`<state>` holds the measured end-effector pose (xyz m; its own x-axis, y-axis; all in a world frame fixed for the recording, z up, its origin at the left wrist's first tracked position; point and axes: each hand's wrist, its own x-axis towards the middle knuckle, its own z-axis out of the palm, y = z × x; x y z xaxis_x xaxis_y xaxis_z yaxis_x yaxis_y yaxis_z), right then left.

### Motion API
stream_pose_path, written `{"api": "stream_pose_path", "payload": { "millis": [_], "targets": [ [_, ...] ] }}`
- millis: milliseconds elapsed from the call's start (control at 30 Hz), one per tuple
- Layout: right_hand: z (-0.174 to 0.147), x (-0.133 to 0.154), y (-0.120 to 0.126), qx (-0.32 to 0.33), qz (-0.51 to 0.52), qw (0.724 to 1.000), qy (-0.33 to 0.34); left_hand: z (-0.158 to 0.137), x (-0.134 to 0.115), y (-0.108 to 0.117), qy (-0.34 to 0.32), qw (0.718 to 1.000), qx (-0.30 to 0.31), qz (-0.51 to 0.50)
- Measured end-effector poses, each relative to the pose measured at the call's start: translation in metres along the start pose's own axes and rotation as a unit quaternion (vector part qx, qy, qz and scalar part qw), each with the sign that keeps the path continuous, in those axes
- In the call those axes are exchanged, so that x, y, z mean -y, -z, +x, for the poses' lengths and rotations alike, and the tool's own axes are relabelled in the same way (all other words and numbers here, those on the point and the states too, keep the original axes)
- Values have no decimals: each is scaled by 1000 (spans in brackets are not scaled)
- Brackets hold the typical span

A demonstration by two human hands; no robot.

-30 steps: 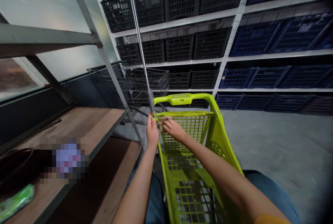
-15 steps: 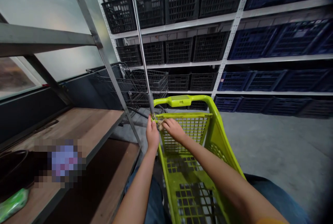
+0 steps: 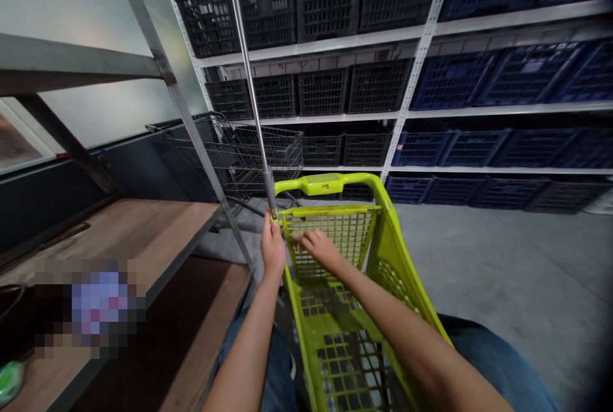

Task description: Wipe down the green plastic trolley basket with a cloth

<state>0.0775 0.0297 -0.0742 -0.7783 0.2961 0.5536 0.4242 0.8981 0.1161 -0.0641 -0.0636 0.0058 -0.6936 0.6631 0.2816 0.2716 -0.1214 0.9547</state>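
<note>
A lime-green plastic shopping cart (image 3: 330,329) with grid walls stands in front of me, its basket seen from above. My left hand (image 3: 272,247) is closed around the cart's left rim, right at the foot of an upright metal pole (image 3: 249,80). Inside the basket, near the far grid panel (image 3: 345,230), my right hand (image 3: 322,249) has its fingers curled together. A small crumpled beige piece that looks like cloth (image 3: 299,241) pokes out from them; blur and the fingers hide most of it. The cart's handle (image 3: 324,185) lies beyond both hands.
To the left is a metal-framed rack with a wooden shelf (image 3: 158,223), holding a blurred-out item (image 3: 100,303) and a green packet (image 3: 10,381). Black crates (image 3: 323,89) and blue crates (image 3: 450,80) fill the shelving behind. A wire shopping cart (image 3: 268,150) stands beyond the pole.
My right hand has moved down and away from the rim and the left hand, into the basket, with the beige piece. My left hand keeps its hold. The whole view has shifted slightly.
</note>
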Motion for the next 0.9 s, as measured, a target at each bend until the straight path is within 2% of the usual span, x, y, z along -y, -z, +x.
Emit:
{"api": "stream_pose_path", "payload": {
  "millis": [67, 133, 200, 300, 367, 400, 500, 533, 600, 667, 700, 767, 833, 900],
  "targets": [
    [24, -10, 16, -73, -4, 994, -84, 1, 1, -1, -2, 1000, -3, -3],
    [19, -7, 10, -88, -1, 990, -109, 1, 2, 0, -6, 1000, -5, -3],
    [-15, 8, -15, -42, 2, 996, -75, 1, 2, 0, -8, 1000, -6, 2],
    [-82, 33, -60, 83, 10, 996, 31, 1, 2, 2, -11, 1000, -7, 14],
    [-105, 37, -74, 118, 3, 992, 46, 1, 2, 2, -14, 1000, -5, 18],
    [-106, 34, -73, 121, -1, 992, 45, 2, 2, 2, -17, 1000, -3, 19],
    [-69, 7, -42, 62, 1, 998, 17, 3, 3, 2, -24, 999, -4, 25],
    [-51, -4, -28, 15, 4, 1000, -12, 3, 4, 1, -26, 999, -5, 30],
    [-19, -22, -4, -88, 0, 990, -114, 4, 5, 1, -32, 999, -5, 40],
    [-7, -28, 4, -155, -5, 969, -190, 4, 6, 0, -38, 998, -3, 49],
    [-12, -26, 1, -164, -5, 965, -206, 4, 7, 0, -40, 998, -2, 51],
    [-38, -13, -16, -128, 1, 973, -194, 4, 6, 1, -42, 998, -2, 54],
    [-79, 8, -40, -41, 12, 987, -153, 4, 5, 2, -41, 997, -2, 59],
    [-117, 26, -58, 46, 26, 989, -140, 3, 3, 2, -41, 997, -3, 64]
  ]
}}
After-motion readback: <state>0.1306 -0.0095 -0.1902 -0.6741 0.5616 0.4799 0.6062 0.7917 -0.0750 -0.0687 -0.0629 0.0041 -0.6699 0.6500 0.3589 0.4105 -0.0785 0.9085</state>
